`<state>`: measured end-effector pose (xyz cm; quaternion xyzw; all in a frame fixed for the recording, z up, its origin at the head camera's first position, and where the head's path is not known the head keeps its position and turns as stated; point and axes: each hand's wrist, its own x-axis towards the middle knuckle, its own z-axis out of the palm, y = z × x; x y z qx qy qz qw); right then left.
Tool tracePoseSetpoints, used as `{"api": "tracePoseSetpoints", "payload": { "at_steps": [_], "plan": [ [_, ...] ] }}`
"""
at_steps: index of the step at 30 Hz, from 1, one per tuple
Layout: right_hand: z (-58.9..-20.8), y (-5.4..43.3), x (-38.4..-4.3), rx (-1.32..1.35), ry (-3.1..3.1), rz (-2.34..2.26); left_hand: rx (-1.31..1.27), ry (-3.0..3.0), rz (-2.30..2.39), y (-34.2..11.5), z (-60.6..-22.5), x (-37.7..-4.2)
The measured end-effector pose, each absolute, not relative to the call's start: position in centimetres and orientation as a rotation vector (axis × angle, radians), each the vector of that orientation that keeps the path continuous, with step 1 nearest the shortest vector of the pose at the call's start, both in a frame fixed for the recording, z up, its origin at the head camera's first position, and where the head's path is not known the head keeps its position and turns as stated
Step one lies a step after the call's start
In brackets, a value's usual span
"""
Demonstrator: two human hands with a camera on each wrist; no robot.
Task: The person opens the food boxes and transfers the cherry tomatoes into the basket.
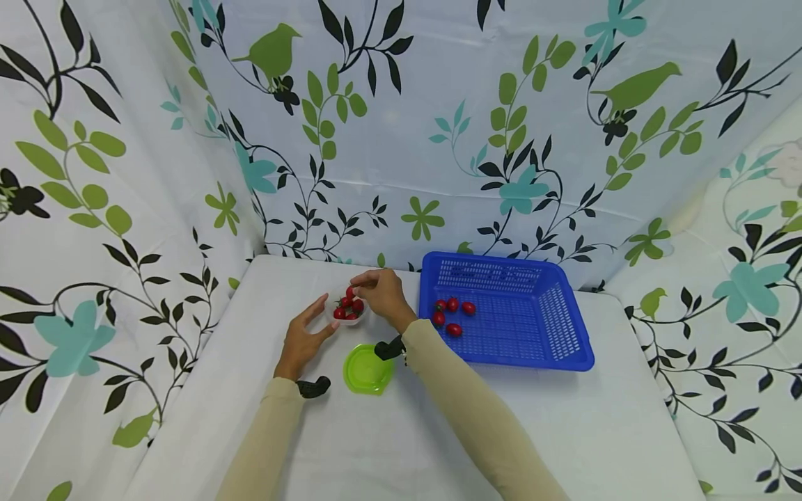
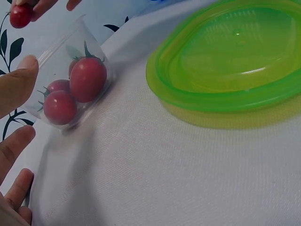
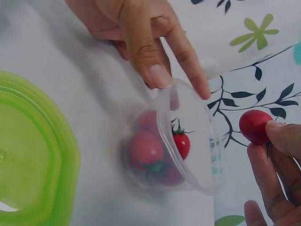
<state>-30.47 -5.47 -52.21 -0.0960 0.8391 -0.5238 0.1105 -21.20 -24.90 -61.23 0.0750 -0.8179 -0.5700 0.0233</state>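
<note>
Between finger and thumb, my right hand (image 1: 383, 296) pinches a red cherry tomato (image 3: 255, 127) by the rim of a clear plastic cup (image 2: 99, 42). Several cherry tomatoes (image 2: 88, 79), some with green stems, lie inside the cup. My left hand (image 1: 303, 341) is spread along the cup's left side, its thumb (image 3: 159, 75) and forefinger fairly straight at the rim. A lime-green plastic lid (image 1: 367, 369) rests on the white table, nearer my body than the cup.
To the right, a blue plastic basket (image 1: 576, 355) with slotted walls holds several loose cherry tomatoes (image 1: 454, 330) at its left end. White cloth covers the table (image 1: 401, 445). Patterned curtains (image 1: 388, 209) with leaves and birds enclose the back and sides.
</note>
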Motion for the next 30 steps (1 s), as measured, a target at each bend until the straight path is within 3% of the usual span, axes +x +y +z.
{"api": "tracePoseSetpoints", "payload": {
  "at_steps": [30],
  "plan": [
    [-48.7, 2.4, -30.8, -0.305, 2.312, -1.825, 0.255, -2.451, -1.861, -24.3, -61.2, -20.9]
  ]
}}
